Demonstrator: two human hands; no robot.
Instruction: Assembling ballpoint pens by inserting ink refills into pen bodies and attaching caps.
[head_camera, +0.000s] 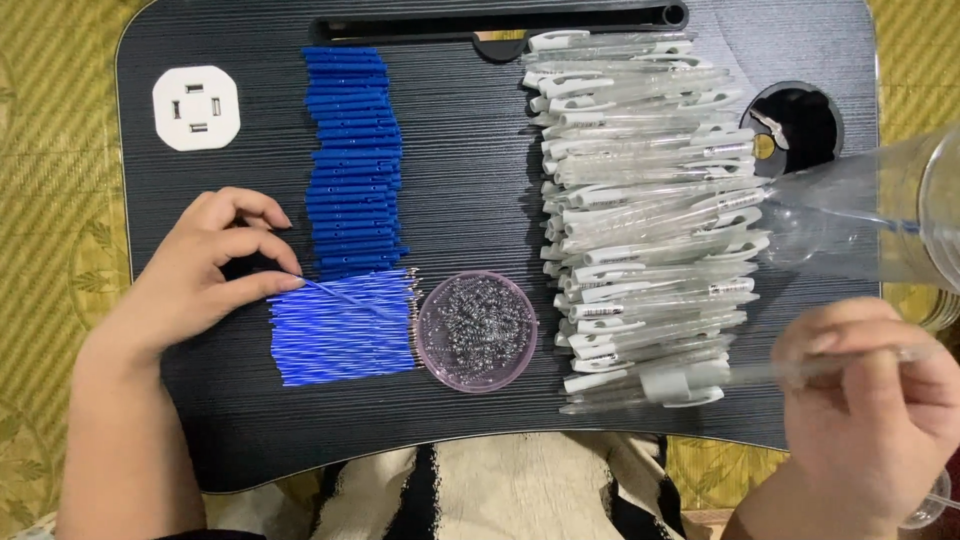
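Fingertips of left hand (200, 265) pinching one blue refill (345, 297), lifting it off refill pile (345, 335). Right hand (870, 400) curling around clear pen barrel (790, 370). Possibly nudging neighbouring refills, risking rolling toward spring dish (476, 330).

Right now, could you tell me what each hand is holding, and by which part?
Left hand pinches a blue refill at one end; right hand grips a clear pen barrel near its end.

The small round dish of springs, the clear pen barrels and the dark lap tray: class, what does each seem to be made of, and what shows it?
Small round dish: seemingly clear pinkish plastic, see-through wall. Springs: probably metal, shiny grey coils. Clear pen barrels: glossy transparent plastic with white clips. Dark lap tray: black, fine-lined matt surface, perhaps laminated board or plastic.
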